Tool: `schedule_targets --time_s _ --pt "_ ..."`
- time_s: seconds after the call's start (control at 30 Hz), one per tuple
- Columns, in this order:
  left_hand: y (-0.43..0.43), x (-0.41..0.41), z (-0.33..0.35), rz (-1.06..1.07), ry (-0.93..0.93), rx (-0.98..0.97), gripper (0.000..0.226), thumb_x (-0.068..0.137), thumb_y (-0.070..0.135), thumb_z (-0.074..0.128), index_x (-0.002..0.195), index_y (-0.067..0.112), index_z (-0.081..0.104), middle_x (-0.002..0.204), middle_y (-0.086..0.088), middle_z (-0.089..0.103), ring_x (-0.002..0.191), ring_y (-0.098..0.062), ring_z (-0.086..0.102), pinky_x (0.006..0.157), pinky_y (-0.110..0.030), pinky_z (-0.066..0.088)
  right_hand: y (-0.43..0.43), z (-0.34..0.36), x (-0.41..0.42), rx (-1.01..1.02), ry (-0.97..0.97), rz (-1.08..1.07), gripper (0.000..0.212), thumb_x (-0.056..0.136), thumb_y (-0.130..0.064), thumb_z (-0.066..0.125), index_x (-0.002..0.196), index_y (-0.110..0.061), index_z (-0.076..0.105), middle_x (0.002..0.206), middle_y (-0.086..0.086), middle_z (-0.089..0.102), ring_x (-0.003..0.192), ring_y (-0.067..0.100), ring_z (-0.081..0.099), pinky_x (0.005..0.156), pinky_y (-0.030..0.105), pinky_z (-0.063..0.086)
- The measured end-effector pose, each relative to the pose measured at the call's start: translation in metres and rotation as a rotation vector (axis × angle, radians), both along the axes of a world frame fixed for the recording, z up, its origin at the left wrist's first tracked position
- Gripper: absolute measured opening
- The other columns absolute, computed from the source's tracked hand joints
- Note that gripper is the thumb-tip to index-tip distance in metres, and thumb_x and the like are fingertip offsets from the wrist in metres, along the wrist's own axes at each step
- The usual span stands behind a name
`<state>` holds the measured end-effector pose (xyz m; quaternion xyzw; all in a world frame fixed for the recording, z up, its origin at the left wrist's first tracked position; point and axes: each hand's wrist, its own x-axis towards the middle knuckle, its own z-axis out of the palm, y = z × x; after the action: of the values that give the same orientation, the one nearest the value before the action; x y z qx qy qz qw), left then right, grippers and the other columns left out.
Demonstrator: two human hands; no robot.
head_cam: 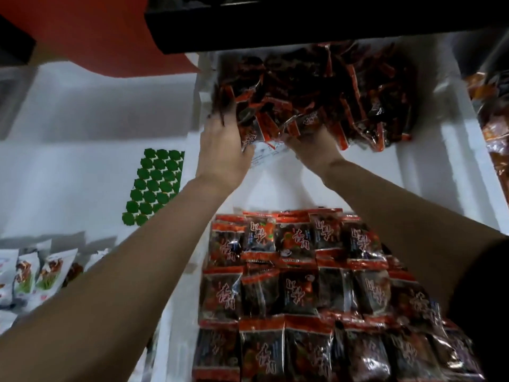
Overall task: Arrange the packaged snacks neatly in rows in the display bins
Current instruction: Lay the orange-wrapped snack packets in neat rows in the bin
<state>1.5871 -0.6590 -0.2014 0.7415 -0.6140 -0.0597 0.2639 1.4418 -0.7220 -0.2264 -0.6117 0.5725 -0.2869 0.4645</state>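
Note:
A large clear bag (316,92) stuffed with red-and-dark snack packets sits at the far end of the white display bin (429,161). My left hand (223,150) grips its left side with fingers dug into the plastic. My right hand (314,150) holds the bag's lower edge from beneath; its fingers are hidden under the bag. In the near part of the same bin, red-and-dark snack packets (303,285) lie in neat overlapping rows. A bare white strip of bin floor separates the rows from the bag.
A dark shelf edge (303,23) overhangs the bag. The bin to the left holds a sheet of green round stickers (154,186) and white snack packets (35,271) at its near end. Orange packets (493,128) fill the bin at the right.

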Motion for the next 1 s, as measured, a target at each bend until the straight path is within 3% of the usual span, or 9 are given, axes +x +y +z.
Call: schedule_targets --time_s 0.17,0.27,0.37,0.5,0.57,0.7,0.77,0.87,1.0 --pt "-0.041 0.013 -0.014 0.036 0.007 0.074 0.066 0.086 0.019 0.064 0.142 0.011 0.030 0.130 -0.017 0.053 0.112 -0.036 0.054 0.094 -0.040 0.045 -0.034 -0.009 0.034 0.219 -0.317 -0.201 0.040 0.085 -0.032 0.066 0.115 -0.007 0.057 0.111 0.011 0.066 0.099 0.027 0.065 0.087 0.037 0.054" --pt "-0.048 0.015 -0.021 0.041 -0.108 0.099 0.054 0.087 0.024 0.062 0.134 0.012 0.039 0.132 -0.015 0.050 0.117 -0.035 0.051 0.091 -0.040 0.045 -0.048 -0.009 0.042 0.342 -0.421 -0.316 0.040 0.088 -0.024 0.065 0.120 -0.003 0.053 0.113 0.011 0.063 0.099 0.023 0.063 0.088 0.033 0.053" --pt "-0.053 0.016 -0.021 0.047 -0.172 0.060 0.046 0.088 0.025 0.058 0.130 0.012 0.043 0.131 -0.013 0.052 0.122 -0.033 0.047 0.089 -0.040 0.045 -0.049 -0.001 0.043 0.487 -0.553 -0.367 0.034 0.087 -0.014 0.065 0.117 -0.002 0.054 0.107 0.010 0.065 0.085 0.019 0.063 0.071 0.027 0.056" --pt "-0.047 0.010 -0.014 0.028 -0.171 0.005 0.048 0.087 0.028 0.058 0.131 0.013 0.046 0.121 -0.013 0.057 0.112 -0.032 0.053 0.080 -0.037 0.044 -0.040 0.003 0.034 0.504 -0.510 -0.359 0.008 0.087 -0.011 0.064 0.091 -0.006 0.059 0.086 0.008 0.068 0.067 0.013 0.064 0.067 0.026 0.058" --pt "-0.037 0.004 -0.010 -0.007 -0.179 -0.018 0.049 0.087 0.032 0.059 0.131 0.016 0.046 0.116 -0.011 0.060 0.107 -0.032 0.055 0.078 -0.036 0.045 -0.031 0.002 0.024 0.486 -0.490 -0.332 0.011 0.085 -0.007 0.066 0.080 -0.009 0.056 0.079 0.005 0.067 0.060 0.009 0.063 0.054 0.020 0.055" --pt "-0.013 -0.010 -0.009 -0.064 -0.082 -0.014 0.040 0.086 0.039 0.061 0.120 0.018 0.053 0.110 -0.004 0.062 0.099 -0.025 0.058 0.076 -0.036 0.049 -0.009 0.003 -0.004 0.427 -0.389 -0.267 0.004 0.089 -0.007 0.062 0.091 -0.009 0.059 0.087 0.006 0.067 0.064 0.008 0.061 0.049 0.015 0.051" --pt "0.000 -0.019 -0.008 -0.079 -0.033 -0.032 0.037 0.086 0.040 0.061 0.115 0.018 0.055 0.108 0.000 0.062 0.094 -0.021 0.059 0.075 -0.036 0.049 -0.002 0.004 -0.019 0.405 -0.269 -0.245 0.009 0.089 -0.011 0.061 0.097 -0.005 0.062 0.093 0.009 0.067 0.067 0.010 0.062 0.054 0.017 0.053" --pt "0.015 -0.032 -0.005 -0.070 0.024 0.011 0.039 0.088 0.040 0.060 0.119 0.019 0.051 0.110 0.002 0.061 0.092 -0.016 0.058 0.068 -0.027 0.043 0.009 0.009 -0.040 0.333 -0.159 -0.233 0.008 0.089 -0.009 0.060 0.084 -0.004 0.061 0.087 0.009 0.063 0.075 0.015 0.061 0.066 0.023 0.055" --pt "0.027 -0.045 0.001 -0.055 0.232 0.018 0.036 0.089 0.036 0.059 0.120 0.020 0.050 0.107 0.004 0.064 0.094 -0.014 0.061 0.078 -0.031 0.052 0.022 0.017 -0.063 0.259 -0.094 -0.179 0.014 0.090 -0.006 0.059 0.102 -0.004 0.063 0.092 0.010 0.061 0.073 0.013 0.059 0.064 0.021 0.054"
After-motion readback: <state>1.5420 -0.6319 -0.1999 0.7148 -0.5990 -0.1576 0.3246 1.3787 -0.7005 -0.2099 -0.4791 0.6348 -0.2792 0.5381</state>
